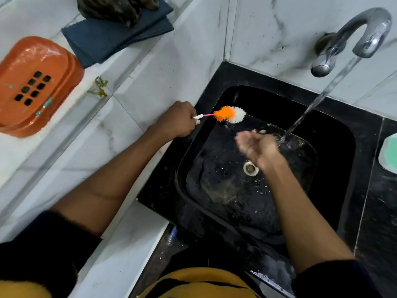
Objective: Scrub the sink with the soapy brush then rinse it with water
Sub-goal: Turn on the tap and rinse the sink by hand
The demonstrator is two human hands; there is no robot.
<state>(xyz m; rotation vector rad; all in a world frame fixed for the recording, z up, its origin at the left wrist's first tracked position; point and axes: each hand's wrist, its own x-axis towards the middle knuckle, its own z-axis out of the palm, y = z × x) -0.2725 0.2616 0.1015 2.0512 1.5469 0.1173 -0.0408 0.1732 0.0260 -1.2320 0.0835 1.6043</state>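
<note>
Over the black sink (335, 134): left hand (179, 121), grip closed round the handle of the brush (229, 114), bristles held above the far-left wall. Right hand (256, 147) blurred, fingers loosely spread, holding nothing, beside the water (318, 102) running from the tap (363, 33). Best to sweep water over every wall towards the drain (250, 168).

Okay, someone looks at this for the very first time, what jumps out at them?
Probably the orange and white brush, held by the left hand over the black sink's left rim. Next the tap at upper right, pouring water into the basin beside the blurred right hand. An orange soap dish sits far left.
</note>
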